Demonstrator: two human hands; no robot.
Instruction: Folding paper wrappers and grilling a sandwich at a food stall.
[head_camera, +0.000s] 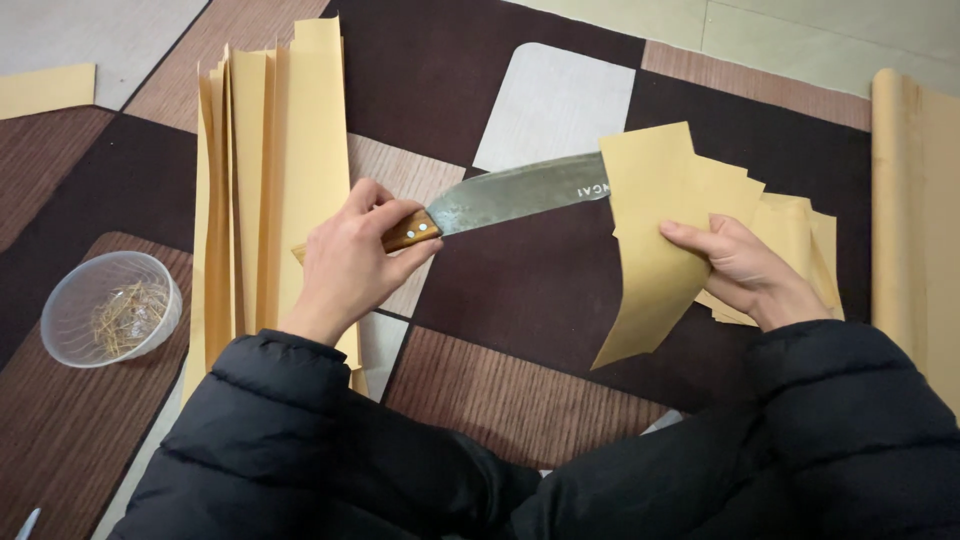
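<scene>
Both arms reach forward from the bottom of the view in black padded sleeves that end at the wrists. The left hand is curled into a closed grip, knuckles up, thumb laid along the top and pointing to the right. The right hand sits a little further right and well apart from it, fingers bent inward to the left in a pinch, wrist slightly cocked

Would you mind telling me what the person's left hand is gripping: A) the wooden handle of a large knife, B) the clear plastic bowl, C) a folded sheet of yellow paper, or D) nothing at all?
A: the left hand is closed around the wooden handle of the knife, whose blade runs into the folded yellow paper held by the right hand.
</scene>
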